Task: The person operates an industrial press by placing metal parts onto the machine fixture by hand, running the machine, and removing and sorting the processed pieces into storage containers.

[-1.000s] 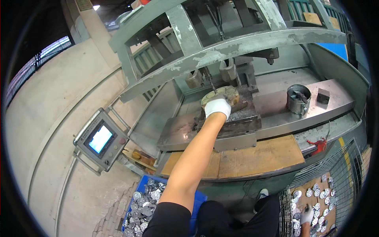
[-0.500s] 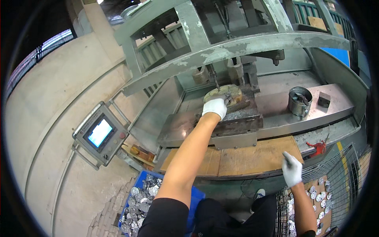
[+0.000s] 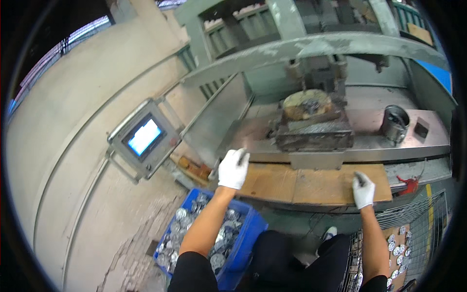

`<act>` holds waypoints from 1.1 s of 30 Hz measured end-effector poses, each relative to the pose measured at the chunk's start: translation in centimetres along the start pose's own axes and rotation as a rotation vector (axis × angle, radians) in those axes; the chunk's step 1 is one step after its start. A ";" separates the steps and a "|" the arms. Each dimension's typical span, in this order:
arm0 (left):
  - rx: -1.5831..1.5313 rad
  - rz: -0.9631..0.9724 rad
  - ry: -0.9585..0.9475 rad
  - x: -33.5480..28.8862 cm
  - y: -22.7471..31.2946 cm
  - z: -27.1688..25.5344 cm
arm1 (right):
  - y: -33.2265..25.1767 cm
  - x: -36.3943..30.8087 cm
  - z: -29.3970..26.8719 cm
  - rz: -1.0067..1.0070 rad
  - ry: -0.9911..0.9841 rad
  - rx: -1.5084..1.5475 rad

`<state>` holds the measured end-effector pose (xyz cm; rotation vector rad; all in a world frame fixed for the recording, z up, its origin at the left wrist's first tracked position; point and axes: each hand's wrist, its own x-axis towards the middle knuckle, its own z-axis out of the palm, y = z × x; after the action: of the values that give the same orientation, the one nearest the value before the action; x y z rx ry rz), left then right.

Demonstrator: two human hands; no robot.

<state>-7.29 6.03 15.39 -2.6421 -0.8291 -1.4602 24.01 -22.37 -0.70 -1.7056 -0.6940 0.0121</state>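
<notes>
My left hand point(image 3: 233, 170), in a white glove with darkened fingertips, is raised beside the left part of the cardboard sheet point(image 3: 272, 185). Its fingers are apart from the thumb, slightly smeared by motion, and no object shows in them. Over the cardboard's right end is my right hand point(image 3: 364, 191), also gloved, its fingers loosely bent with nothing visible in them. Beyond both hands, a round yellowish fixture point(image 3: 292, 109) sits on a dark metal block point(image 3: 315, 138). A grey metal piece point(image 3: 311, 104) lies on the fixture, below the machine's drill bit point(image 3: 304, 82).
A blue bin point(image 3: 243, 253) of round metal parts stands at lower left, a wire basket point(image 3: 433, 214) with similar parts at lower right. A control panel point(image 3: 144, 138) juts out left. A metal can point(image 3: 395, 124) and a dark block point(image 3: 422, 127) rest on the machine's right ledge.
My left hand has drawn back from the fixture toward me and to the left. My right hand has moved slightly up over the cardboard. The view has shifted left and is blurred.
</notes>
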 end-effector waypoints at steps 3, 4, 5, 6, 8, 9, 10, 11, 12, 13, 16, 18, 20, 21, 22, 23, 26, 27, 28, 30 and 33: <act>0.148 -0.038 -0.140 -5.1 -5.5 -4.1 | 1.4 0.6 0.3 0.056 0.036 0.120; 0.215 -0.077 -0.257 -6.8 -7.1 -5.3 | 1.7 0.7 0.3 0.015 0.007 0.081; 0.233 -0.107 -0.261 -8.5 -8.7 -6.4 | 1.9 0.8 0.4 0.044 0.011 0.063; 0.265 -0.118 -0.483 -10.0 -10.2 -7.4 | 1.9 1.0 0.5 0.009 0.001 0.022; 0.324 -0.182 -0.869 -12.7 -12.8 -8.7 | 1.7 1.4 0.9 0.031 -0.025 0.040; 0.287 -0.196 -0.992 -13.9 -14.0 -9.1 | 1.6 1.4 1.2 0.045 -0.017 0.117; 0.329 -0.263 -1.109 -15.0 -14.9 -9.1 | 1.4 1.4 1.5 0.066 -0.028 0.099; 0.351 -0.329 -1.251 -16.0 -15.7 -8.8 | 1.4 1.1 1.8 0.060 -0.064 0.088; 0.378 -0.309 -1.301 -17.0 -16.2 -8.3 | 1.4 0.7 2.0 0.005 -0.049 -0.003; 0.395 -0.322 -1.291 -17.7 -16.8 -7.7 | 1.5 0.4 2.2 -0.049 -0.020 -0.098; 0.302 -0.347 -1.293 -19.8 -17.7 -5.4 | 1.9 0.4 2.2 -0.068 -0.005 -0.108; 0.347 -0.356 -1.343 -20.4 -18.1 -3.5 | 2.1 0.5 2.1 -0.073 -0.020 -0.128; 0.373 -0.368 -1.406 -21.1 -18.3 -1.7 | 2.1 0.4 2.1 -0.077 -0.013 -0.135; 0.375 -0.389 -1.402 -21.5 -18.4 -1.0 | 2.1 0.4 2.2 -0.070 -0.009 -0.147; 0.366 -0.412 -1.422 -22.1 -18.4 -0.5 | 2.0 0.4 2.3 -0.065 0.011 -0.153; 0.372 -0.410 -1.396 -22.8 -18.3 0.0 | 1.8 0.3 2.3 -0.067 -0.005 -0.162; 0.484 -0.473 -1.475 -24.3 -18.4 1.7 | 1.2 0.0 2.4 -0.093 0.023 -0.136; 0.494 -0.519 -1.534 -24.6 -18.5 2.1 | 0.9 0.0 2.4 -0.121 0.038 -0.162; 0.442 -0.472 -1.395 -25.3 -18.6 1.9 | 0.7 -0.1 2.4 -0.149 0.036 -0.186; 0.509 -0.486 -1.394 -25.7 -18.7 2.4 | 0.1 -0.2 2.4 -0.146 0.060 -0.198; 0.550 -0.456 -1.509 -25.2 -19.0 3.0 | -0.7 -0.4 2.5 -0.120 0.111 -0.151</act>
<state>-24.23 12.00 -10.75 -2.6967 -1.5258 1.0326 22.48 -20.30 -0.91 -1.7907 -0.7277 -0.2230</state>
